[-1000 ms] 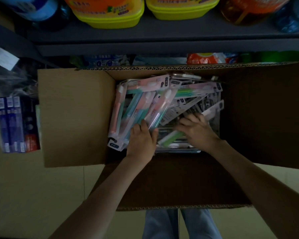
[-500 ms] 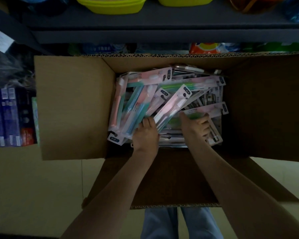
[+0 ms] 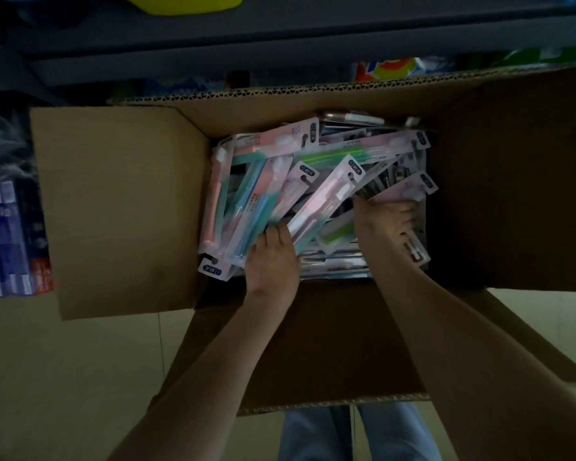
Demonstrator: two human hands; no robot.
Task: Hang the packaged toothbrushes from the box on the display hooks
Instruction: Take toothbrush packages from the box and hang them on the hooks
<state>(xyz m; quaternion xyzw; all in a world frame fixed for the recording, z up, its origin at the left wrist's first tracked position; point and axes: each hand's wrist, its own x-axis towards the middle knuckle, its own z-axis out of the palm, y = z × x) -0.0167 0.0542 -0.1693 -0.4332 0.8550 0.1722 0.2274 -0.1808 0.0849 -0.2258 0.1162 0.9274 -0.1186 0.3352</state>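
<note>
Box: the cardboard box [image 3: 113,211] stands open in the centre of the frame, flaps spread outward.
Contents: the packaged toothbrushes [image 3: 313,194] lie in a loose heap inside it.
Left: the left hand [image 3: 273,261] is at the heap's lower edge. Its fingers go under a fan of packs and seem to grip them; the tips are hidden.
Right: the right hand [image 3: 383,224] has its fingers curled round the pink pack [image 3: 413,189], right of centre.
Left edge: blue cartons [image 3: 4,241] stand beside the box.

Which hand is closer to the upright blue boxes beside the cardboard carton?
Left. Left hand is right of the blue boxes, beyond the carton flap; right hand is farther right.
</note>
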